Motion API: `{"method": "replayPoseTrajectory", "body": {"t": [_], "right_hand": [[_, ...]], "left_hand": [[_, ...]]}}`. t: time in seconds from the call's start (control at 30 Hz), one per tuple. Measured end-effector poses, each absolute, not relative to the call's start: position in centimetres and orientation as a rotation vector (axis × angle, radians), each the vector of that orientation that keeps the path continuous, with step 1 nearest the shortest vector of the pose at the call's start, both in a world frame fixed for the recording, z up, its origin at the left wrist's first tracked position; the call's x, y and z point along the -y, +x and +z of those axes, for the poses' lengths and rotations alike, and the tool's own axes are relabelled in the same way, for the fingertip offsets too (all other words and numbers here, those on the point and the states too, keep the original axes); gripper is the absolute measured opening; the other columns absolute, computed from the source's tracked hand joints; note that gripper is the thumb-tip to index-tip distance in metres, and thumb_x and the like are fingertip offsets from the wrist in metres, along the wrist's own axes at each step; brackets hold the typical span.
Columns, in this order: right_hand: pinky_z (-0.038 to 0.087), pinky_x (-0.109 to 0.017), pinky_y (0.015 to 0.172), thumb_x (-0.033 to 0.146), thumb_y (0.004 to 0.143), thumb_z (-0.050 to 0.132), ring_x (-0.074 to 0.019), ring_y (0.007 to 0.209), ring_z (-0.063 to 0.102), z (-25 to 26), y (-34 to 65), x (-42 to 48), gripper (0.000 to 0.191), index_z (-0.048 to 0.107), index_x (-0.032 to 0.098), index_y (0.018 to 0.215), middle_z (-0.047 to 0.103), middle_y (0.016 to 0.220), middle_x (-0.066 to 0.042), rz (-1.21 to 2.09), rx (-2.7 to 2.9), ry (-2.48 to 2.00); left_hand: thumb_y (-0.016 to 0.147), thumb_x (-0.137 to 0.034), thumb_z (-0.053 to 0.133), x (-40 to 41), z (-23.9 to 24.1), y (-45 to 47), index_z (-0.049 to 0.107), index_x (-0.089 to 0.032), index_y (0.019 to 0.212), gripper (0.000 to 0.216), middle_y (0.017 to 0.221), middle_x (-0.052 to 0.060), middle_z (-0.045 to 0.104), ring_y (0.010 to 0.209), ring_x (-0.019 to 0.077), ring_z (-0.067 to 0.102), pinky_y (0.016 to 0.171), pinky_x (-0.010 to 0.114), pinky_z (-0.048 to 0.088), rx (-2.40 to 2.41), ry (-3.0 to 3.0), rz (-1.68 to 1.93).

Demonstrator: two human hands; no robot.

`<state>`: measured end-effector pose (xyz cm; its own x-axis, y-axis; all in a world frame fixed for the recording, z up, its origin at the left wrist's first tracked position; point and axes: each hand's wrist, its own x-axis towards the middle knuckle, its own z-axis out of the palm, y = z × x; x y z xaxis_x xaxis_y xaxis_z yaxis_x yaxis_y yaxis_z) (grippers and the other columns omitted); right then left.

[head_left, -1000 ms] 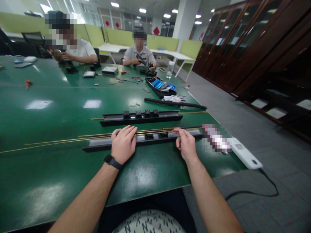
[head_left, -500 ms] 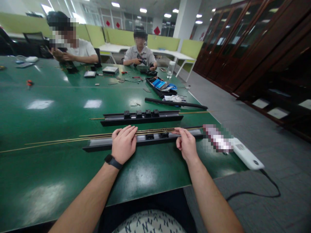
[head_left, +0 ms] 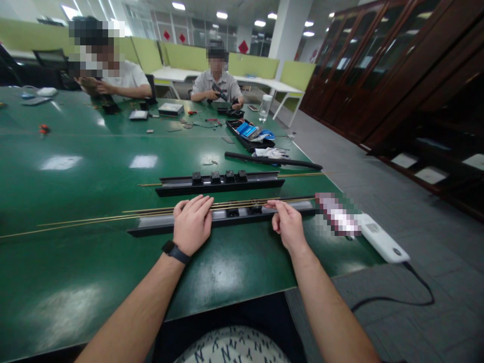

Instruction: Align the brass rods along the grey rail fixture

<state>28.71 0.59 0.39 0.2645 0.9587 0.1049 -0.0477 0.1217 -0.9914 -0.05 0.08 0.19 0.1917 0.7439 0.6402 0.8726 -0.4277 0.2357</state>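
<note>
A long black rail lies across the green table in front of me, with thin brass rods running along its top and off to the left. My left hand rests flat on the rail and rods, fingers stretched out, a black watch on the wrist. My right hand pinches a brass rod above the rail's right part. A second black rail with several black blocks on it lies just behind.
A white power strip with a black cord hangs over the table's right corner. Farther back are a black bar, a tray of blue parts, a clear cup and two seated people working. Dark cabinets line the right side.
My right hand has shifted slightly left along the brass rod. My left hand stays where it was.
</note>
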Motion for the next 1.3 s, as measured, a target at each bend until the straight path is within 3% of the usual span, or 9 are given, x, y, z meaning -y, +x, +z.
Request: {"method": "replayPoseTrajectory", "body": {"t": [0.9, 1.3], "right_hand": [[0.025, -0.019, 0.030, 0.060, 0.089, 0.074, -0.0042, 0.037, 0.045, 0.41, 28.77, -0.50, 0.047, 0.080, 0.016, 0.105, 0.082, 0.105, -0.013, 0.980, 1.024, -1.188], [0.024, -0.018, 0.029, 0.061, 0.085, 0.079, -0.0046, 0.037, 0.045, 0.09, 29.17, -0.77, 0.049, 0.082, 0.017, 0.106, 0.081, 0.104, -0.014, 0.973, 1.015, -1.203]], "left_hand": [[0.102, -0.023, 0.054, 0.02, 0.29, 0.06, 0.071, -0.029, 0.135, 0.038, 0.139, 0.008, 0.075, 0.135, 0.0301, 0.065, 0.114, 0.055, 0.037, 1.634, -2.317, -1.053], [0.103, -0.022, 0.056, 0.12, 0.38, 0.67, 0.068, -0.027, 0.136, 0.035, 0.141, 0.006, 0.074, 0.138, 0.0247, 0.063, 0.116, 0.052, 0.037, 1.667, -2.302, -1.029]]}}
